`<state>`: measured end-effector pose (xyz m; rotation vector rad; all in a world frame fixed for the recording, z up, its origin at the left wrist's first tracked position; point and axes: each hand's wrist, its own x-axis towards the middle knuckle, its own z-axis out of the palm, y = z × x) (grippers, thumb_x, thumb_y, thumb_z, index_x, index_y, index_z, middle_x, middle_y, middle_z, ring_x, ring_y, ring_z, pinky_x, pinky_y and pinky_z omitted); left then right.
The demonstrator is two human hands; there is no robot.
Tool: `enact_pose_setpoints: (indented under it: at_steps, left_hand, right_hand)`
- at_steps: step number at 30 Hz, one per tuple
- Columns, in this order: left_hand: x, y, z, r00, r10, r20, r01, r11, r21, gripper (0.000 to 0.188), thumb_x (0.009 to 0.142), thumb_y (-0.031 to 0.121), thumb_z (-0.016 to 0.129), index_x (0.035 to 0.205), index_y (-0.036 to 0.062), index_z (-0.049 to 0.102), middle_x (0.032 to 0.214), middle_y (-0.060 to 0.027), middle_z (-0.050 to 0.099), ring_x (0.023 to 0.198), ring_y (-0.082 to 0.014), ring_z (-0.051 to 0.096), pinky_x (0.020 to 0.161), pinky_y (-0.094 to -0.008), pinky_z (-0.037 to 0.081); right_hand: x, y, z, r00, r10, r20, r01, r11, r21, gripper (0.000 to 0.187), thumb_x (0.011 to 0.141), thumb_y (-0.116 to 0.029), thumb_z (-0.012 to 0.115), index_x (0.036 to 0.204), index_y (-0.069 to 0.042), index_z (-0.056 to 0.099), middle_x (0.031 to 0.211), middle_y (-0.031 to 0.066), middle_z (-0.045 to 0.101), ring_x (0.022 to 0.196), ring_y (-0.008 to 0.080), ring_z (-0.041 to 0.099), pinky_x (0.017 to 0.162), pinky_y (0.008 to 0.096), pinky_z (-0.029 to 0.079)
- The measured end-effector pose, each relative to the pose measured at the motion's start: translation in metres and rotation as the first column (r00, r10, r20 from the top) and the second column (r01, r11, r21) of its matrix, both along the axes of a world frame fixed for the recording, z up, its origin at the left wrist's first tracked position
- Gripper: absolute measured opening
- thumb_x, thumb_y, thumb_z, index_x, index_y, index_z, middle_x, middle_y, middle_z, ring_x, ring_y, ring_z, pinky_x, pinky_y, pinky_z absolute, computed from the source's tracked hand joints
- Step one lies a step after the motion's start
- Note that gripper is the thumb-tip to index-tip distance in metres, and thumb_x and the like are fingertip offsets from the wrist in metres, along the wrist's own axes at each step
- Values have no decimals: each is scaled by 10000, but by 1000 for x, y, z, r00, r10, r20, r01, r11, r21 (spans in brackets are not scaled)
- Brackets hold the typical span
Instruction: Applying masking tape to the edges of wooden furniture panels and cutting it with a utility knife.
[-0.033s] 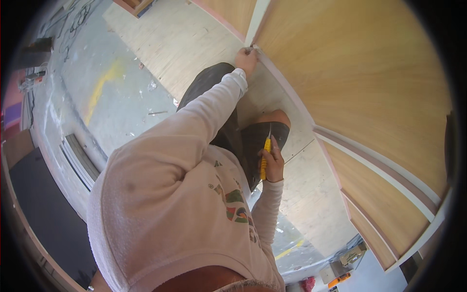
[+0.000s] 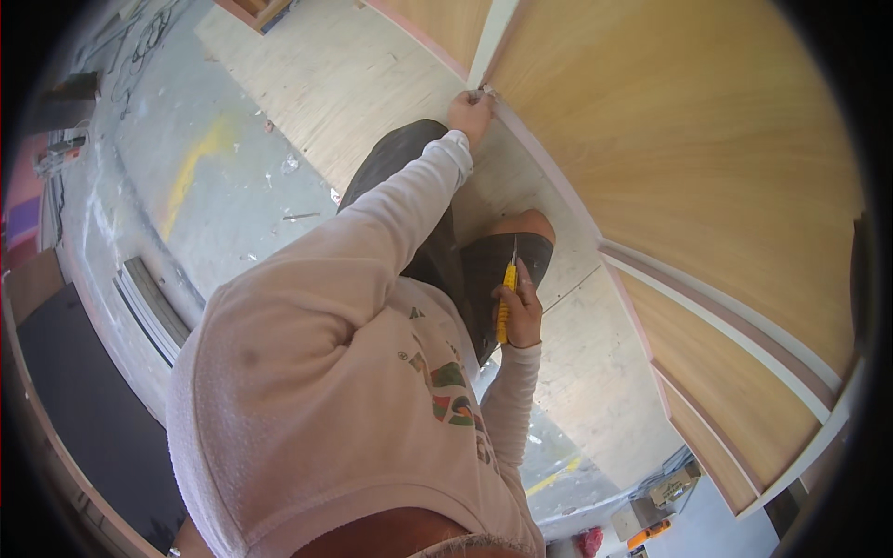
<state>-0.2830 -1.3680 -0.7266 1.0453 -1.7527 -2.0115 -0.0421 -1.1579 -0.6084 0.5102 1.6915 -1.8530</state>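
Note:
My left hand (image 2: 472,113) reaches up to the corner where the white crosspiece (image 2: 490,42) meets the pale edge of a large wooden panel (image 2: 679,139). Its fingers are pinched together there, and what they hold is too small to make out. Closer to my body, my right hand (image 2: 526,316) is closed around a yellow utility knife (image 2: 507,302). The knife's thin blade is out and points away from me, above my dark-clothed knee (image 2: 535,244). Blade and panel are apart.
Pale plywood sheeting (image 2: 363,79) lies under my knees along the panel. More framed sections (image 2: 716,344) continue on the right. Grey floor with a yellow mark (image 2: 197,167) lies left, beside stacked metal strips (image 2: 153,307) and a dark board (image 2: 88,400). An orange tool (image 2: 648,534) lies lower right.

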Motion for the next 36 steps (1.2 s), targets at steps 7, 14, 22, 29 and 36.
enact_pose_setpoints:
  at_steps: [7, 14, 22, 29, 36]
  left_hand:
    - [4, -14, -2, 998, -47, -46, 60, 936, 348, 61, 815, 66, 622, 855, 26, 601, 732, -25, 598, 585, -118, 555, 544, -224, 455]
    - [13, -28, 3, 996, -41, -84, 68, 932, 355, 70, 813, 73, 636, 842, 18, 605, 734, -13, 589, 600, -110, 561, 550, -219, 465]
    - [3, -27, -7, 996, -80, -25, 84, 931, 356, 123, 811, 117, 665, 828, 2, 625, 712, -36, 610, 595, -97, 569, 516, -218, 449]
    - [12, -29, -3, 989, -103, -105, 138, 899, 415, 90, 805, 84, 653, 826, 1, 625, 688, -21, 597, 562, -93, 543, 507, -212, 434]
    - [4, -25, 0, 993, -116, -32, 120, 931, 345, 86, 804, 96, 638, 820, 12, 626, 675, -16, 588, 544, -84, 513, 484, -218, 398]
  right_hand:
    - [-5, -21, 10, 998, 56, -13, -55, 993, 108, 539, 845, -59, 492, 1367, -46, 358, 765, 55, 570, 496, 87, 485, 444, 201, 396]
    - [-20, -47, 10, 997, 73, -24, -70, 991, 110, 541, 829, -61, 519, 1354, -48, 385, 757, 43, 572, 512, 80, 476, 458, 199, 385]
    - [-25, -70, 9, 978, 196, -65, -186, 973, 138, 559, 808, -31, 550, 1336, 28, 373, 1321, 138, 457, 1212, 188, 433, 1007, 279, 323]
    - [-20, -62, 1, 971, 229, -64, -215, 960, 178, 558, 820, -49, 555, 1339, 31, 366, 1319, 144, 460, 1216, 190, 432, 1014, 281, 316]
    - [-16, -61, 0, 962, 263, -74, -245, 949, 200, 559, 827, -52, 557, 1343, 30, 359, 1320, 154, 458, 1217, 189, 433, 1009, 278, 322]
